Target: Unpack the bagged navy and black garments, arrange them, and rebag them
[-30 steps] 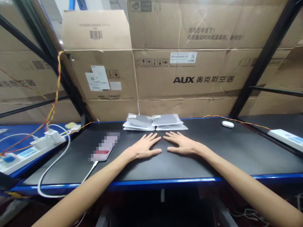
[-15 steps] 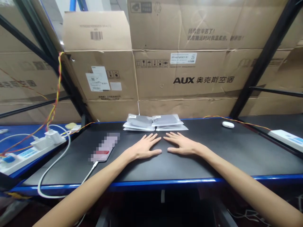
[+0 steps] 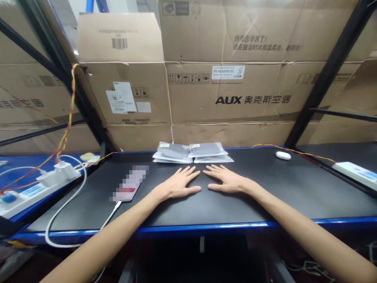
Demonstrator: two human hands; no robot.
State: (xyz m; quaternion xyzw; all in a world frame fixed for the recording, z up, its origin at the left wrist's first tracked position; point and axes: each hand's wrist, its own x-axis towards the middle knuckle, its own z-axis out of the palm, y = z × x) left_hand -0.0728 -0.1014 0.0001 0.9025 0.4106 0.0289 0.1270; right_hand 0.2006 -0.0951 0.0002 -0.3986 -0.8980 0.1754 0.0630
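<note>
My left hand (image 3: 182, 184) lies flat on the black tabletop (image 3: 206, 212), fingers spread and holding nothing. Mirroring it, my right hand (image 3: 224, 180) also rests palm down with its fingers apart; a small gap separates the two. Just beyond the fingertips sit two short stacks of flat, frosted plastic packets, a left stack (image 3: 173, 152) and a right stack (image 3: 209, 151), with dark contents showing through. A phone (image 3: 131, 184), its screen blurred out, lies left of my left hand with a white cable (image 3: 113, 214) plugged into it.
A small white case (image 3: 283, 155) sits at the back right. White power strips stand left (image 3: 32, 192) and right (image 3: 357, 173), with red-yellow wires. Cardboard (image 3: 229, 114) walls the back between black metal posts (image 3: 326, 74). A blue edge (image 3: 212, 227) runs along the front.
</note>
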